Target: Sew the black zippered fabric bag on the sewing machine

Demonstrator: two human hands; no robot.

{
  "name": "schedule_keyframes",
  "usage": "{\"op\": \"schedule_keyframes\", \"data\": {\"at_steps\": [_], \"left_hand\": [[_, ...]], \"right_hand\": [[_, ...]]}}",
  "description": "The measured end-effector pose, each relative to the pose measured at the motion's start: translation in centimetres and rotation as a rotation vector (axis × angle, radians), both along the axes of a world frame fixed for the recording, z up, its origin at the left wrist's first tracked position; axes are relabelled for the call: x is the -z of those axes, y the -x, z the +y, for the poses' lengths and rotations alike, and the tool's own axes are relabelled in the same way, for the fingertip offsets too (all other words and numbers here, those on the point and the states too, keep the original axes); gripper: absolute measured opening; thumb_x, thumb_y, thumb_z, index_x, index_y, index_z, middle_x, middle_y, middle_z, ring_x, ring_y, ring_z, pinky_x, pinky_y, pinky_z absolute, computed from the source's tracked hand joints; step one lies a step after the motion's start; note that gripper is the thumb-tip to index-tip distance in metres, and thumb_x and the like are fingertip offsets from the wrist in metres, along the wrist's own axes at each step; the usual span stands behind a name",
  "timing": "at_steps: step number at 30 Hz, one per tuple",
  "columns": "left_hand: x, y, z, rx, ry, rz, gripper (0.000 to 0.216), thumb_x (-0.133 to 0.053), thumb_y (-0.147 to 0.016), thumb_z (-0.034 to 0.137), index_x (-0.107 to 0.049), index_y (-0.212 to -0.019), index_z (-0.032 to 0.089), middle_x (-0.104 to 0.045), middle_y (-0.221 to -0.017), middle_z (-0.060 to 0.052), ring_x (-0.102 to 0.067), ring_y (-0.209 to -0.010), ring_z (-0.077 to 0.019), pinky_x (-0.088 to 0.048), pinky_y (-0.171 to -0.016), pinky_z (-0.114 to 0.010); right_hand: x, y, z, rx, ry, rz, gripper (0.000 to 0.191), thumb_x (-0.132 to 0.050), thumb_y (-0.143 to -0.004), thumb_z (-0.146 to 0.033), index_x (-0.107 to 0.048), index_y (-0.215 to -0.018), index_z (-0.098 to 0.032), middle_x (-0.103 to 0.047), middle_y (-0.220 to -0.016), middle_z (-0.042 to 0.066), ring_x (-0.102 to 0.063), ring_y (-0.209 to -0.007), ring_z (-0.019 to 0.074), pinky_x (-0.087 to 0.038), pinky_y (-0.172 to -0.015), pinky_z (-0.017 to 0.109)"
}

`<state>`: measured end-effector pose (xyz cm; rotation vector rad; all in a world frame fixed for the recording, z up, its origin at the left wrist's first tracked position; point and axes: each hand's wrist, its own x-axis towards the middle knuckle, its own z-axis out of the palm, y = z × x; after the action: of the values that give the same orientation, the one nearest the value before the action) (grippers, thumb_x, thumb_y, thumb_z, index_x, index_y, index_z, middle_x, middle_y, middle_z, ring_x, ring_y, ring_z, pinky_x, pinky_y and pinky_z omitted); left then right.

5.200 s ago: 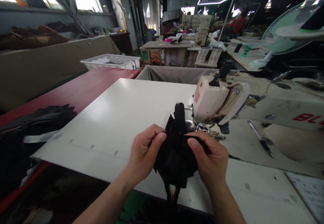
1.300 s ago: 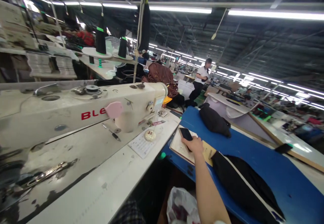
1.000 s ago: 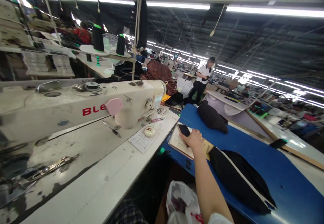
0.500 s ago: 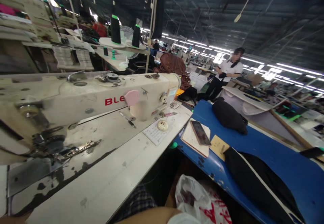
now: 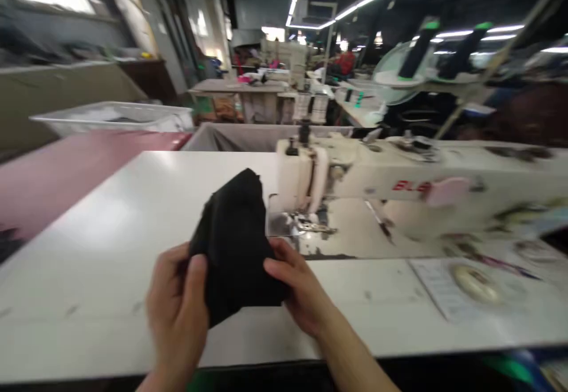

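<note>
Between my two hands is a piece of black fabric (image 5: 237, 244), held up above the white sewing table (image 5: 106, 274). My left hand (image 5: 177, 303) grips its left edge, thumb in front and fingers behind. On the right edge, my right hand (image 5: 297, 279) pinches the cloth between thumb and fingers. The sewing machine (image 5: 355, 173) stands just beyond and to the right of the fabric. Its metal needle plate (image 5: 281, 224) and presser foot area lie close past my right fingertips.
A pen (image 5: 379, 220) lies on the machine bed. To the right are a paper sheet (image 5: 430, 288) and a round cream object (image 5: 475, 282). A white basket (image 5: 115, 114) and a pinkish surface (image 5: 84, 161) are at the left. Thread cones (image 5: 419, 49) stand behind the machine.
My view has swung left, from the blue table to the machine's needle end. Both hands are now in view holding black fabric; half a second ago they held nothing visible.
</note>
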<state>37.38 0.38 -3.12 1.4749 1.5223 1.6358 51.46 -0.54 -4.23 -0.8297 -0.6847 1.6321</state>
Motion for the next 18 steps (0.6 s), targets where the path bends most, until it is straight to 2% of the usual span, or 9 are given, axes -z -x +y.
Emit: {"op": "schedule_keyframes", "data": {"at_steps": [2,5,10,13,15,18], "left_hand": [[-0.2,1.7,-0.3,-0.076,-0.023,0.072,0.02,-0.055,-0.091,0.039,-0.057,-0.091,0.018,-0.056,-0.086,0.0,-0.052,-0.08,-0.0138,-0.044,-0.071,-0.024],[-0.2,2.2,-0.2,-0.038,0.007,0.026,0.02,-0.051,-0.093,0.038,-0.052,-0.087,0.02,-0.052,-0.079,0.001,-0.048,-0.072,-0.0124,-0.04,-0.064,-0.022],[0.2,2.1,0.2,-0.027,0.108,-0.158,0.024,-0.051,-0.092,0.043,-0.049,-0.085,0.02,-0.046,-0.073,0.002,-0.044,-0.065,-0.0127,-0.037,-0.056,-0.022],[0.7,2.2,0.4,-0.015,0.124,-0.226,0.026,-0.053,-0.09,0.045,-0.047,-0.085,0.02,-0.043,-0.071,0.002,-0.041,-0.062,-0.012,-0.037,-0.053,-0.021],[0.9,2.4,0.6,-0.006,0.124,-0.24,0.025,-0.053,-0.091,0.044,-0.047,-0.085,0.02,-0.043,-0.072,0.002,-0.041,-0.062,-0.0115,-0.036,-0.053,-0.021],[0.8,3.2,1.4,0.028,0.133,-0.219,0.019,-0.052,-0.091,0.038,-0.047,-0.089,0.02,-0.045,-0.075,0.001,-0.044,-0.065,-0.0117,-0.038,-0.055,-0.021]], "right_hand": [[0.1,-0.5,-0.1,-0.052,-0.026,-0.077,0.034,-0.077,-0.072,-0.037,-0.061,-0.098,-0.023,-0.067,-0.101,0.001,-0.062,-0.096,0.0185,-0.045,-0.088,0.03],[0.3,-0.7,-0.2,-0.057,-0.018,-0.213,0.032,-0.076,-0.075,-0.039,-0.062,-0.098,-0.023,-0.068,-0.097,0.001,-0.062,-0.092,0.0186,-0.046,-0.083,0.029],[0.1,-1.3,-0.4,-0.132,0.011,-0.051,0.035,-0.076,-0.071,-0.044,-0.066,-0.097,-0.022,-0.068,-0.094,0.004,-0.062,-0.089,0.0225,-0.047,-0.081,0.034],[0.1,-1.4,-0.6,-0.196,-0.027,-0.083,0.035,-0.076,-0.073,-0.044,-0.067,-0.099,-0.022,-0.068,-0.096,0.005,-0.061,-0.091,0.0218,-0.046,-0.084,0.033],[0.3,-1.1,-0.6,-0.166,-0.028,-0.154,0.03,-0.076,-0.075,-0.043,-0.068,-0.095,-0.022,-0.068,-0.091,0.003,-0.06,-0.088,0.0193,-0.046,-0.082,0.03],[0.4,0.0,-0.5,0.019,0.015,-0.178,0.026,-0.077,-0.075,-0.041,-0.068,-0.088,-0.021,-0.065,-0.078,0.0,-0.058,-0.076,0.0161,-0.046,-0.071,0.026]]}}
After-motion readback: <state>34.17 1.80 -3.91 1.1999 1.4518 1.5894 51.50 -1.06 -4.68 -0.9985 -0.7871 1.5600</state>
